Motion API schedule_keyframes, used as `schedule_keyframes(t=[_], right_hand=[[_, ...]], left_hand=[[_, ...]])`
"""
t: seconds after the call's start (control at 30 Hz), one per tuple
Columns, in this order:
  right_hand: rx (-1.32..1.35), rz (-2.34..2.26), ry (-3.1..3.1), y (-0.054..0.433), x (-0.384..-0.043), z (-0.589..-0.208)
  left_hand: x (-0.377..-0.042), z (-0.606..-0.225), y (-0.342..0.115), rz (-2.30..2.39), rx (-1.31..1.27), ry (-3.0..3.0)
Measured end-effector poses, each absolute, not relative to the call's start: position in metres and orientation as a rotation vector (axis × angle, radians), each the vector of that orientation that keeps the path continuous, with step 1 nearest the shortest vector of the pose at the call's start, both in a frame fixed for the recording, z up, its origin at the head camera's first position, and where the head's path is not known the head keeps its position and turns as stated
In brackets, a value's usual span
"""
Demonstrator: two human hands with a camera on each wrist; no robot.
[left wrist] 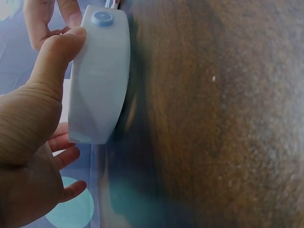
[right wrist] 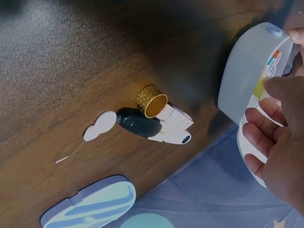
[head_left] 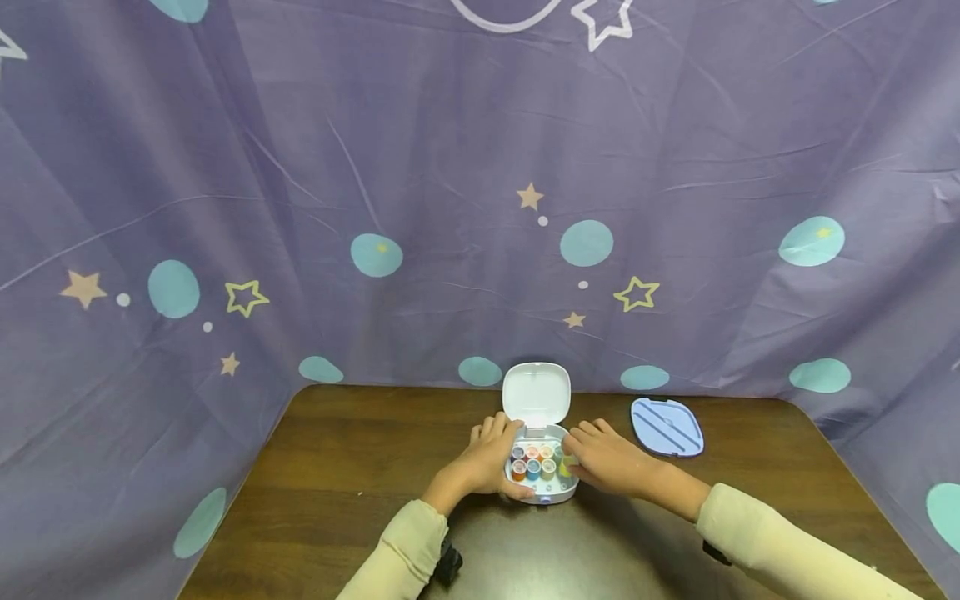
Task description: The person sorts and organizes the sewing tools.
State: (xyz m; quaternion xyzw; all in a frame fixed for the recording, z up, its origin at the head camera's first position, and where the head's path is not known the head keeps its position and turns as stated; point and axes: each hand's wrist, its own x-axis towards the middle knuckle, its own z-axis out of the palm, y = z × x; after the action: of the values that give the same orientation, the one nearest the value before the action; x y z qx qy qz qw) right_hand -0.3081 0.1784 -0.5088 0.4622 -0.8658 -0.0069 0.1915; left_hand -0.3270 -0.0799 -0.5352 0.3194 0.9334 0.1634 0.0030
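A white sewing box (head_left: 553,500) stands on the table with its lid (head_left: 536,392) raised at the back. Several small thread spools (head_left: 533,470) sit in rows inside, among them orange, blue and cream ones. My left hand (head_left: 483,458) grips the box's left end, thumb on the front wall beside the blue button (left wrist: 103,18). At the box's right end, my right hand (head_left: 606,458) pinches a yellow thread spool (head_left: 566,467) with thumb and fingers. Part of that spool is hidden by the fingers.
A blue tray-like insert (head_left: 667,427) lies at the back right. In the right wrist view, a gold thimble (right wrist: 151,101), a white needle threader (right wrist: 100,125), a dark oval piece (right wrist: 137,122) and white pieces (right wrist: 175,133) lie together. A patterned curtain (head_left: 450,317) hangs behind the table.
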Motion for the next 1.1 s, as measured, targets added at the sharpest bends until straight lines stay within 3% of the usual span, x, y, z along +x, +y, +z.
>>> schedule_keyframes(t=[1.1], right_hand=[[1.273,-0.052,-2.422,0.171,-0.31,-0.516]], left_hand=[[-0.327,-0.536,-0.079,0.503,1.008,2.946]])
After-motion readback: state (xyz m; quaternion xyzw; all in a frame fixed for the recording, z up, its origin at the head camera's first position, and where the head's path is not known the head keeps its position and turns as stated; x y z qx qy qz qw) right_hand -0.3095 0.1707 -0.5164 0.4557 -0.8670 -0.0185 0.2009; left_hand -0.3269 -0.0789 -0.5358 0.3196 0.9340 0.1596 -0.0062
